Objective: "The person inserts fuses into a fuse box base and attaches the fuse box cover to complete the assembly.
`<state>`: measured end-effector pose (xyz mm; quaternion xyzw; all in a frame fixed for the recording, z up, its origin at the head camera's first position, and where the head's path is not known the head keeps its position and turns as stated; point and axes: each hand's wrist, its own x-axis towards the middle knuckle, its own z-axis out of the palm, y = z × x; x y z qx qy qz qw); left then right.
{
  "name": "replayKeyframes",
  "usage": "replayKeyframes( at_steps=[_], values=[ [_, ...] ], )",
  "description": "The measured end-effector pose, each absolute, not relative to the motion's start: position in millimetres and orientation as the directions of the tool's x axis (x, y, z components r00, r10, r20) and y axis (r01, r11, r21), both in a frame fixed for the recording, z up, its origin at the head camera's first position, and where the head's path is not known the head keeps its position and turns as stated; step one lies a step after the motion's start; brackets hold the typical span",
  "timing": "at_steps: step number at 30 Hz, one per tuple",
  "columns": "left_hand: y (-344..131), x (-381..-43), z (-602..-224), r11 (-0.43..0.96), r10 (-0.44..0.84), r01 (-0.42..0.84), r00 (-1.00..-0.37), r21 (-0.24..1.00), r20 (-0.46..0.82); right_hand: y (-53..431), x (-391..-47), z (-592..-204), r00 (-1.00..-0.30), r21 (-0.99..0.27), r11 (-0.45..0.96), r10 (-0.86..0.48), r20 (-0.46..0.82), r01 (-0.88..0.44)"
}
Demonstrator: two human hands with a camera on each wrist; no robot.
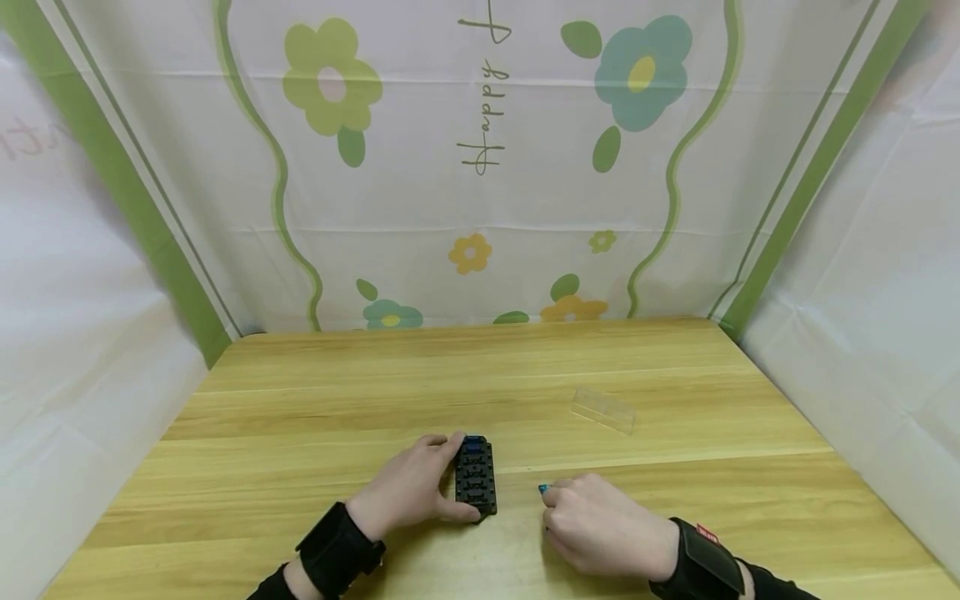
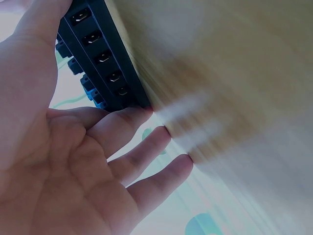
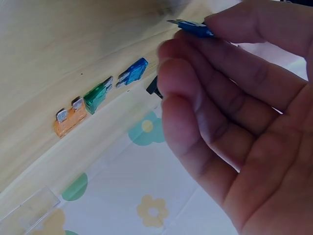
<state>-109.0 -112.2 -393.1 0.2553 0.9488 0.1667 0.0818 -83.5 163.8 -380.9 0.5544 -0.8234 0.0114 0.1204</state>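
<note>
A black fuse box (image 1: 475, 479) with a row of slots lies on the wooden table, something blue sitting in its far end. My left hand (image 1: 411, 487) grips it lengthwise, thumb at the near end and index finger at the far end. In the left wrist view, the side of the fuse box (image 2: 100, 54) shows several openings with metal inside; the other fingertips of the left hand (image 2: 73, 161) rest by the table. Between thumb and index finger, my right hand (image 1: 596, 521) pinches a blue blade fuse (image 3: 194, 28), metal prongs pointing away from the hand.
In the right wrist view, an orange blade fuse (image 3: 71, 121), a green blade fuse (image 3: 98, 95) and another blue blade fuse (image 3: 133, 72) lie in a row on the table. A clear plastic box (image 1: 603, 410) lies farther back. Patterned white cloth (image 1: 480, 192) walls the table.
</note>
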Motion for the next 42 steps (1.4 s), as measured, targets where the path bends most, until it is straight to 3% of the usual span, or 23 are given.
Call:
replayKeyframes(
  at_steps=[28,42],
  values=[
    [-113.0,-109.1,-393.7,0.808,0.516,0.465,-0.855,0.361,-0.054,162.3,-87.1,-383.0,-0.358,0.136,0.413,-0.882,0.308,-0.901],
    [-112.5,-107.9,-393.6,0.814,0.512,0.462,-0.857,0.353,-0.058,159.9,-88.8,-382.0,-0.269,0.157,0.368,-0.857,0.439,-0.917]
  ],
)
